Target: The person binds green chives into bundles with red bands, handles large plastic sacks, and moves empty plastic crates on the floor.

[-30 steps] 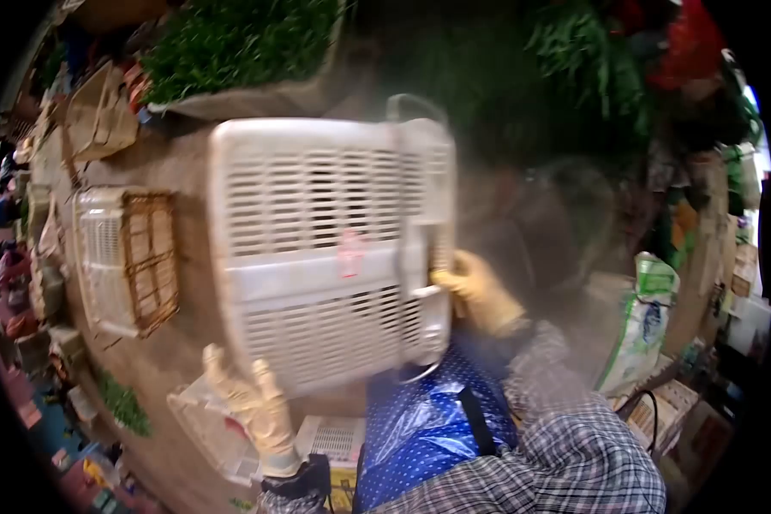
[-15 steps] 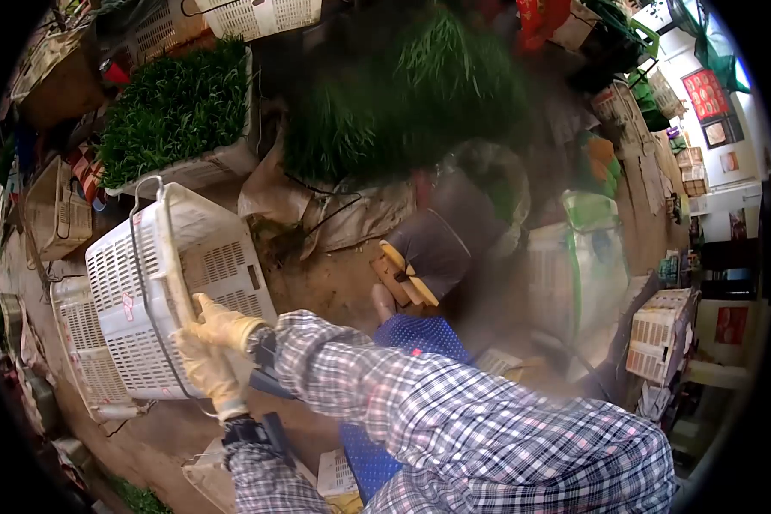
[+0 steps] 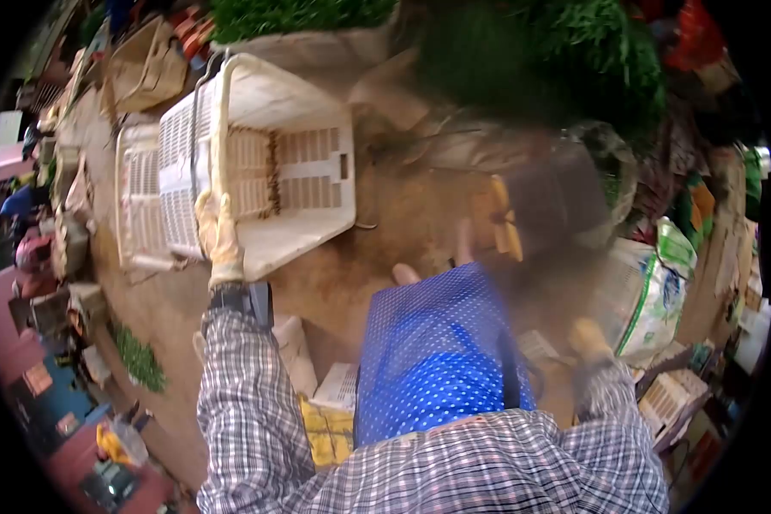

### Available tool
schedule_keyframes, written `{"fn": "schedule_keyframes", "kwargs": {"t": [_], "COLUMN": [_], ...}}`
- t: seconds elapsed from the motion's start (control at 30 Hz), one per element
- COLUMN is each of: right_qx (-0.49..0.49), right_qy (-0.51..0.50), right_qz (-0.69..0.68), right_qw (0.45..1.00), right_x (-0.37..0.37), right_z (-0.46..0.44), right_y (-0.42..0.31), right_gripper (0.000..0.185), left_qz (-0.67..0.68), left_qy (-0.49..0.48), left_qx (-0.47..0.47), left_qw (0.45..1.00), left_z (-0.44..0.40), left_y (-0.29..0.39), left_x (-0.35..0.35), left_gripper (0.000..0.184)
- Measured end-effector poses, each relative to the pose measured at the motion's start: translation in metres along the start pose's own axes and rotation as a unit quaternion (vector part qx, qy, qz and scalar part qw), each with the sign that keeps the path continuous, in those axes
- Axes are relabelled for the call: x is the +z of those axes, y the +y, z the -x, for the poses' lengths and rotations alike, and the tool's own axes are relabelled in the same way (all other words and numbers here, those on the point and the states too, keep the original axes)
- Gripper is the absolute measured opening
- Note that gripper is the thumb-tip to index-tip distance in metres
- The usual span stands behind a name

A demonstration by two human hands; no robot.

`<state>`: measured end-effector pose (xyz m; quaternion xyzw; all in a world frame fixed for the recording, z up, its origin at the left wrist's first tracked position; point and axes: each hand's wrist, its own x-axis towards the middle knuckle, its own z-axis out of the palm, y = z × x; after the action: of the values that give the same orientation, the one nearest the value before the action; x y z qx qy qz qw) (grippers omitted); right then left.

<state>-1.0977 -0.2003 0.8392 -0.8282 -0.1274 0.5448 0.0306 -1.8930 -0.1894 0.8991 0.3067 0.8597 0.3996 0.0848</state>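
Observation:
My left hand (image 3: 220, 233), in a pale yellow glove, is at the near rim of a white slotted plastic basket (image 3: 180, 167). The basket lies on its side with its open mouth toward the right, a metal handle along its rim. The fingers point up against the rim and look closed on it. My right hand (image 3: 589, 340), gloved too, is apart at the lower right, blurred, near a white and green sack (image 3: 655, 295); its fingers cannot be made out. A blue dotted apron (image 3: 437, 360) covers my lap.
A second white basket (image 3: 139, 193) stands behind the first. Green leafy plants (image 3: 304, 19) fill a crate at the top. At the right are a dark stool-like object (image 3: 557, 193) and a crate (image 3: 672, 401). A leafy bunch (image 3: 137, 358) lies on the floor at left.
Both hands were together on the basket half a second ago; my right hand has moved away to the lower right. The view has shifted, and the basket's open inside now shows more.

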Motion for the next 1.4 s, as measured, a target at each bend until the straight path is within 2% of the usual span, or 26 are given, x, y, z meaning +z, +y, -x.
{"fn": "schedule_keyframes", "kwargs": {"t": [0.03,0.07,0.1,0.17,0.23,0.3,0.33,0.4,0.43,0.5,0.57,0.6,0.7,0.73,0.8,0.87,0.93,0.97,1.03,1.13,1.2,1.27,1.3,1.33,1.37,1.4], "right_qx": [-0.089,-0.217,-0.341,-0.377,-0.353,-0.274,-0.219,-0.04,-0.036,-0.041,-0.072,-0.085,-0.11,-0.124,-0.12,-0.124,-0.159,-0.114,-0.096,-0.081,-0.076,-0.076,-0.079,-0.087,-0.096,-0.097], "right_qy": [-0.075,-0.098,-0.08,-0.142,-0.168,-0.181,-0.186,-0.205,-0.176,-0.203,-0.262,-0.21,-0.193,-0.176,-0.183,-0.19,-0.207,-0.226,-0.209,-0.239,-0.242,-0.236,-0.226,-0.216,-0.203,-0.236], "right_qz": [0.203,0.448,0.584,0.594,0.567,0.477,0.429,0.33,0.274,0.162,0.099,0.122,0.165,0.202,0.211,0.227,0.242,0.194,0.211,0.177,0.19,0.23,0.26,0.288,0.314,0.269], "right_qw": [0.972,0.862,0.733,0.697,0.725,0.815,0.856,0.921,0.945,0.965,0.957,0.966,0.961,0.956,0.953,0.947,0.935,0.948,0.95,0.951,0.949,0.941,0.935,0.929,0.922,0.929], "right_x": [-0.014,-0.027,-0.039,-0.015,-0.026,-0.006,0.004,0.042,0.074,0.095,0.096,0.098,0.093,0.096,0.09,0.09,0.094,0.099,0.106,0.116,0.121,0.132,0.14,0.146,0.153,0.147], "right_z": [0.012,0.026,0.04,0.087,0.056,0.045,0.042,0.044,0.08,0.085,0.061,0.063,0.05,0.057,0.05,0.051,0.05,0.051,0.054,0.044,0.041,0.043,0.051,0.059,0.064,0.041], "right_y": [0.007,0.012,0.017,-0.007,0.029,0.049,0.05,0.009,-0.029,-0.057,-0.074,-0.085,-0.107,-0.114,-0.112,-0.108,-0.096,-0.098,-0.096,-0.086,-0.085,-0.089,-0.098,-0.107,-0.112,-0.107], "right_gripper": [0.035,0.039,0.043,0.055,0.049,0.038,0.034,0.037,0.039,0.04,0.039,0.037,0.036,0.036,0.037,0.037,0.035,0.035,0.033,0.034,0.034,0.034,0.034,0.034,0.034,0.033], "left_qz": [0.067,0.104,0.143,0.165,0.18,0.189,0.135,0.176,0.198,0.208,0.208,0.187,0.112,0.153,0.021,-0.121,-0.129,-0.142,-0.131,-0.052,-0.217,-0.415,-0.444,-0.416,-0.385,-0.495], "left_qy": [-0.018,-0.01,-0.002,0.015,0.043,0.078,0.066,0.117,0.14,0.129,0.112,0.105,0.116,0.128,0.135,0.083,0.104,0.113,0.135,0.147,0.105,0.033,-0.018,-0.046,-0.074,-0.141], "left_qx": [-0.067,-0.08,-0.091,-0.124,-0.141,-0.14,-0.135,-0.163,-0.175,-0.201,-0.225,-0.219,-0.222,-0.234,-0.222,-0.198,-0.184,-0.169,-0.16,-0.236,-0.242,-0.227,-0.264,-0.245,-0.224,-0.222], "left_qw": [0.995,0.991,0.986,0.978,0.973,0.969,0.979,0.964,0.954,0.949,0.945,0.952,0.962,0.952,0.965,0.969,0.969,0.969,0.969,0.959,0.94,0.88,0.856,0.875,0.892,0.828], "left_z": [-0.004,-0.006,-0.006,0.002,0.009,0.008,0.002,0.018,0.024,0.03,0.031,0.03,0.029,0.024,0.021,0.014,0.02,0.024,0.04,0.075,0.106,0.131,0.14,0.15,0.151,0.155], "left_y": [0.003,-0.002,-0.008,-0.015,-0.026,-0.059,-0.097,-0.082,-0.067,-0.05,-0.055,-0.061,-0.06,-0.068,-0.081,-0.099,-0.104,-0.104,-0.11,-0.119,-0.143,-0.175,-0.2,-0.228,-0.226,-0.222], "left_x": [-0.004,-0.009,-0.015,-0.029,-0.047,-0.07,-0.091,-0.11,-0.116,-0.125,-0.136,-0.14,-0.146,-0.15,-0.156,-0.17,-0.171,-0.172,-0.181,-0.204,-0.224,-0.246,-0.258,-0.268,-0.266,-0.265], "left_gripper": [0.041,0.04,0.039,0.041,0.044,0.046,0.049,0.047,0.047,0.043,0.041,0.04,0.038,0.035,0.033,0.046,0.05,0.05,0.051,0.047,0.045,0.043,0.044,0.044,0.044,0.043]}}
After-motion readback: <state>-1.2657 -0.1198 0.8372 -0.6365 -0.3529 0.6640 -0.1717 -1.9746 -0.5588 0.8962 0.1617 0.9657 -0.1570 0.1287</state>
